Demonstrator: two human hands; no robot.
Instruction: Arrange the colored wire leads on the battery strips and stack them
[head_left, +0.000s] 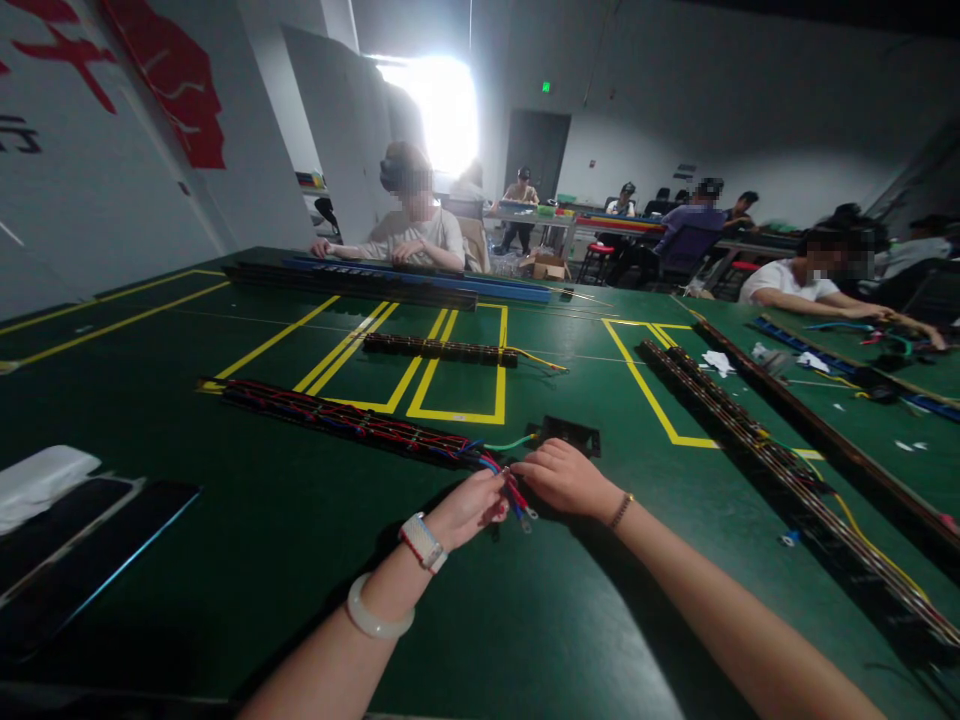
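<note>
My left hand [474, 503] is closed around a bunch of red and blue wires [517, 492] whose ends carry metal ring terminals [532, 514]. Meeting it from the right, my right hand [564, 477] pinches at the same wires; the exact spot between its fingertips is too small to make out. The wires come out of the right end of a long dark bar [360, 425] laced with red and blue wiring. A green wire [511, 444] runs from that end to a black plate [574, 434] just behind my right hand.
A shorter dark bar [435, 347] with a yellow wire lies farther back. Long wired strips [780, 460] stretch along the right. Dark flat devices [90, 550] and a white packet [46, 475] sit at the left. Co-workers [416, 225] sit around the green table [315, 590].
</note>
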